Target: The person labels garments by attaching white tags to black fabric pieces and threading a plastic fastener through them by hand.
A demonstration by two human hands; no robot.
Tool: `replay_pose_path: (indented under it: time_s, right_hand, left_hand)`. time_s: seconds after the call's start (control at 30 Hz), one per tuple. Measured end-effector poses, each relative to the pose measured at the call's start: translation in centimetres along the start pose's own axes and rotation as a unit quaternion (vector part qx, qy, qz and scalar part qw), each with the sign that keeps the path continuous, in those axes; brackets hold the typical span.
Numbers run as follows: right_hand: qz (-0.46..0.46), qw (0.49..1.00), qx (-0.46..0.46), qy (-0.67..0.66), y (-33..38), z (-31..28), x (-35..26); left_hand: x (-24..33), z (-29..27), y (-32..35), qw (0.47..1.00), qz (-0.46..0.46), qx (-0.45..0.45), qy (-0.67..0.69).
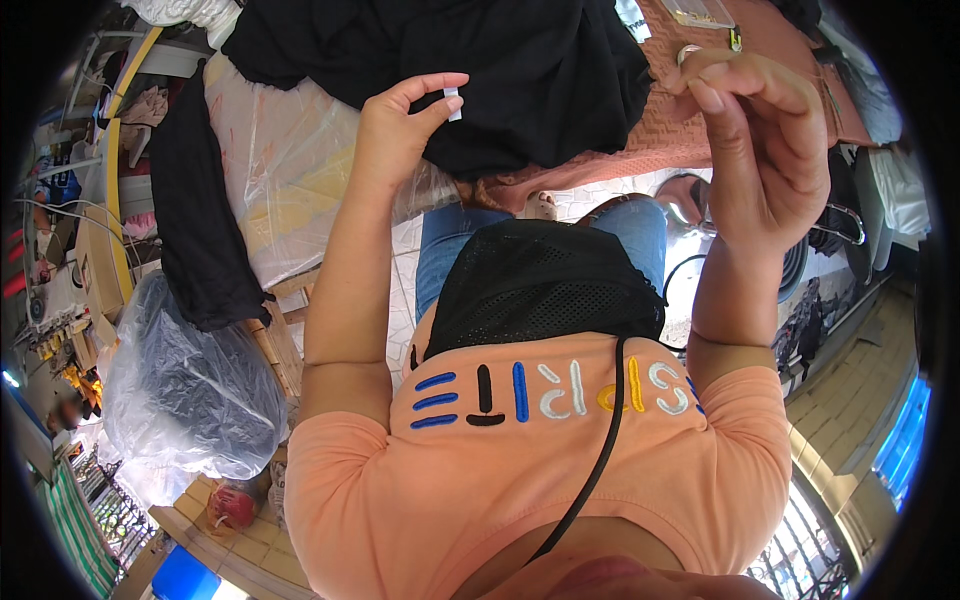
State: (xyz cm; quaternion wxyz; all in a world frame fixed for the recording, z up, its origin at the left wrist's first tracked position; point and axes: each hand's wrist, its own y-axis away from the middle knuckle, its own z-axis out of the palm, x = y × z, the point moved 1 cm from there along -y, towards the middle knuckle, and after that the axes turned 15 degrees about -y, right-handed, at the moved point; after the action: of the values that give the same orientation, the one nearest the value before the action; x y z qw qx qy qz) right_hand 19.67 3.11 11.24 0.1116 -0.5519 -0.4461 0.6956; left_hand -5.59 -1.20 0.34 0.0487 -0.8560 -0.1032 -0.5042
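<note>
A small white tag is pinched between the thumb and forefinger of my left hand. Behind it, black cloth lies in loose folds over the table. My right hand is raised at the right, apart from the cloth, with a ring on one finger. Its thumb and fingertips come together in a pinch; anything between them is too small or hidden to make out. Near the far edge, a white printed label rests by the black cloth.
A brown textured cover drapes the table. Clear plastic sheeting spreads at the left, beside a hanging black garment. A clear box and a small yellow item sit far right. A bulging plastic bag stands lower left.
</note>
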Motion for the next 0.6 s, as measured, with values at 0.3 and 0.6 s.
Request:
replay_pose_path:
  time_s: [0.3,0.6]
  right_hand:
    - [-0.026,1.000,-0.013,-0.003,-0.1,0.7,-1.3]
    - [0.024,0.997,-0.075,0.026,0.3,2.1,-3.9]
  left_hand:
    - [0.3,-0.2,-0.1,0.996,-0.011,0.017,0.091]
    - [0.1,-0.3,-0.3,0.996,0.015,0.060,0.060]
